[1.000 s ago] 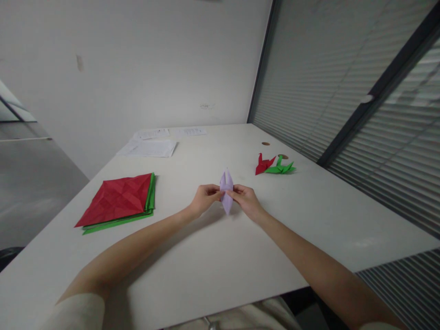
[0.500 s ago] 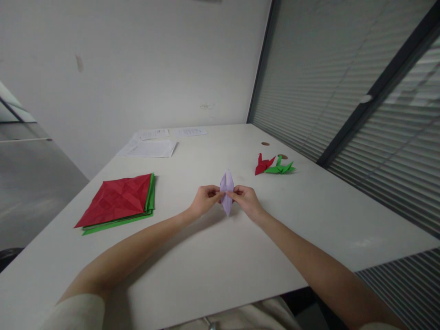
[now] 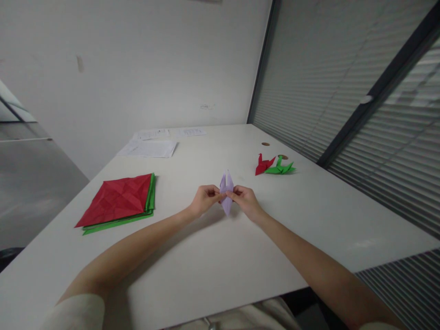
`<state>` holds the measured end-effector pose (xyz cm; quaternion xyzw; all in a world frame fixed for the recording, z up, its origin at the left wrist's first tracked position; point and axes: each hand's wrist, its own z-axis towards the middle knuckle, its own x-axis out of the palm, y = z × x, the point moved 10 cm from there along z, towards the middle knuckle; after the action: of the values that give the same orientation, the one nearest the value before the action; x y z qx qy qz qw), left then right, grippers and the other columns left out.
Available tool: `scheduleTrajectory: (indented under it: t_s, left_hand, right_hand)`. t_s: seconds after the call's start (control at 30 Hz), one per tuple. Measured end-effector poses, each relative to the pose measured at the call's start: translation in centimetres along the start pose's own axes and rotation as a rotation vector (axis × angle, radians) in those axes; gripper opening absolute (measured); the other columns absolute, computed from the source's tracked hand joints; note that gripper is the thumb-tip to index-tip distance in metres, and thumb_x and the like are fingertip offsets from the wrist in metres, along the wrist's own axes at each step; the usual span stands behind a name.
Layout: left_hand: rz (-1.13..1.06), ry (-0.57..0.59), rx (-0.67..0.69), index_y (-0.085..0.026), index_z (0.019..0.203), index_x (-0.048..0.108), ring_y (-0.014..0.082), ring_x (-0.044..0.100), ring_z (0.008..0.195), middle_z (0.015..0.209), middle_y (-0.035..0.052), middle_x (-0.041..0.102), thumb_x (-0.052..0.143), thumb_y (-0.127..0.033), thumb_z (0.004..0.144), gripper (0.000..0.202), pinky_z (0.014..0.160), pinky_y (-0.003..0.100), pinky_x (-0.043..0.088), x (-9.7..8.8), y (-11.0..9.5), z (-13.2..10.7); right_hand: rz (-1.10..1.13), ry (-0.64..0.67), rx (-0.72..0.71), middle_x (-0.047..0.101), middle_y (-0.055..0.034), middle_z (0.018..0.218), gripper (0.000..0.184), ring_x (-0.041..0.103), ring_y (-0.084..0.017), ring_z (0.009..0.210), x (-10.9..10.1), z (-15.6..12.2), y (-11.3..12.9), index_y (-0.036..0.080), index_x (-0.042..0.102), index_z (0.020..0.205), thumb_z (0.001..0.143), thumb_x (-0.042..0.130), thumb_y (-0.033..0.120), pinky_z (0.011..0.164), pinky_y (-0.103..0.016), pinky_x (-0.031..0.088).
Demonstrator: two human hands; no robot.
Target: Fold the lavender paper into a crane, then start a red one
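Observation:
A narrow, pointed piece of folded lilac paper [image 3: 226, 184] stands over the white table [image 3: 213, 256], near the middle. My left hand [image 3: 205, 200] pinches its left side and my right hand [image 3: 244, 200] pinches its right side, fingertips meeting at the paper's waist. Both hands are closed on it. Its two upper points stick up above my fingers and its lower tip points down toward the table.
A stack of red and green paper sheets [image 3: 118, 200] lies to the left. A red folded figure [image 3: 263, 164] and a green folded figure [image 3: 282, 167] sit at the right. White printed sheets [image 3: 150, 147] lie at the far side. Slatted blinds [image 3: 360, 91] run along the right.
The lilac paper looks slightly narrower at my fingertips, which have pressed a little closer together. My arms stay where they were.

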<state>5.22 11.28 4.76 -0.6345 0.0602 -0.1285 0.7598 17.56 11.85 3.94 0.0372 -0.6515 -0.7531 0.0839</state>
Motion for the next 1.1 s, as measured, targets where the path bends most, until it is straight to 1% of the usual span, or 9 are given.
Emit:
scheduleTrajectory:
  t_s: [0.17, 0.3, 0.5, 0.63, 0.73, 0.83, 0.9, 1.0, 1.1]
  left_hand:
    - [0.028, 0.020, -0.005, -0.012, 0.066, 0.060, 0.0085, 0.053, 0.053, 0.057, -0.0016, 0.059, 0.074, -0.047, 0.067, 0.038, 0.054, 0.022, 0.041, 0.1, 0.2, 0.0]
    - [0.084, 0.021, 0.042, -0.013, 0.063, 0.056, 0.0078, 0.051, 0.052, 0.055, -0.0024, 0.057, 0.073, -0.052, 0.066, 0.043, 0.052, 0.021, 0.038, 0.1, 0.0, 0.1]
    - [0.140, 0.012, 0.069, -0.014, 0.061, 0.053, 0.0080, 0.049, 0.048, 0.051, -0.0024, 0.055, 0.070, -0.059, 0.066, 0.049, 0.049, 0.021, 0.036, 0.0, -0.3, 0.1]
    - [0.190, -0.007, 0.097, -0.014, 0.060, 0.053, 0.0078, 0.048, 0.048, 0.051, -0.0018, 0.055, 0.068, -0.058, 0.069, 0.048, 0.048, 0.020, 0.035, -0.3, -0.4, 0.0]
    - [0.174, 0.010, 0.122, -0.014, 0.062, 0.054, 0.0081, 0.050, 0.050, 0.054, -0.0014, 0.056, 0.066, -0.056, 0.074, 0.045, 0.049, 0.020, 0.037, 0.0, -0.6, -0.3]
    - [0.129, 0.097, 0.095, -0.013, 0.068, 0.056, 0.0101, 0.056, 0.055, 0.061, 0.0010, 0.061, 0.065, -0.054, 0.075, 0.043, 0.052, 0.021, 0.041, 1.1, -0.3, -0.6]
    - [0.122, 0.133, 0.071, -0.012, 0.068, 0.057, 0.0111, 0.058, 0.057, 0.063, 0.0025, 0.063, 0.066, -0.055, 0.075, 0.044, 0.054, 0.022, 0.044, 1.6, -0.1, -0.7]
    - [0.114, 0.131, 0.041, -0.013, 0.062, 0.052, 0.0117, 0.058, 0.054, 0.060, 0.0023, 0.062, 0.066, -0.058, 0.072, 0.048, 0.052, 0.023, 0.045, 1.6, 0.1, -0.6]
    - [0.118, 0.128, 0.026, -0.014, 0.060, 0.049, 0.0114, 0.057, 0.050, 0.055, 0.0009, 0.060, 0.067, -0.059, 0.070, 0.049, 0.049, 0.022, 0.044, 1.4, 0.3, -0.5]
  right_hand:
    - [-0.051, 0.000, -0.020, 0.050, 0.0045, 0.050, 0.045, 0.046, -0.010, 0.051, 0.0, 0.0, 0.1, 0.019, 0.049, 0.054, 0.056, 0.079, 0.052, 0.053, -0.025, 0.037]
    - [-0.070, 0.014, -0.035, 0.048, 0.0048, 0.050, 0.045, 0.045, -0.010, 0.051, 0.2, -0.3, 0.7, 0.019, 0.048, 0.053, 0.057, 0.078, 0.053, 0.052, -0.025, 0.036]
    - [-0.090, 0.050, -0.064, 0.053, 0.0025, 0.056, 0.041, 0.048, -0.011, 0.055, 0.5, -0.2, 0.9, 0.018, 0.056, 0.058, 0.063, 0.073, 0.054, 0.055, -0.026, 0.038]
    - [-0.116, 0.039, -0.056, 0.049, 0.0037, 0.052, 0.044, 0.044, -0.011, 0.052, 0.4, 0.0, 0.6, 0.019, 0.051, 0.054, 0.060, 0.075, 0.055, 0.052, -0.025, 0.035]
    - [-0.112, 0.053, -0.062, 0.048, 0.0040, 0.052, 0.044, 0.043, -0.010, 0.052, 0.5, -0.1, 0.6, 0.019, 0.050, 0.055, 0.062, 0.074, 0.055, 0.053, -0.025, 0.034]
    - [-0.079, 0.068, -0.061, 0.049, 0.0039, 0.053, 0.044, 0.044, -0.011, 0.053, 0.6, -0.2, 0.7, 0.019, 0.050, 0.056, 0.063, 0.073, 0.056, 0.054, -0.026, 0.035]
    - [-0.075, 0.047, -0.060, 0.048, 0.0041, 0.052, 0.044, 0.043, -0.011, 0.053, 0.5, -0.2, 0.7, 0.019, 0.050, 0.055, 0.061, 0.075, 0.055, 0.053, -0.025, 0.035]
    - [-0.056, 0.023, -0.052, 0.050, 0.0033, 0.054, 0.043, 0.043, -0.011, 0.053, 0.4, -0.2, 0.4, 0.018, 0.053, 0.057, 0.061, 0.075, 0.055, 0.053, -0.025, 0.034]
    - [0.006, 0.057, -0.023, 0.054, 0.0021, 0.058, 0.044, 0.046, -0.011, 0.055, 0.7, -0.1, 0.0, 0.018, 0.057, 0.062, 0.060, 0.075, 0.058, 0.054, -0.026, 0.036]
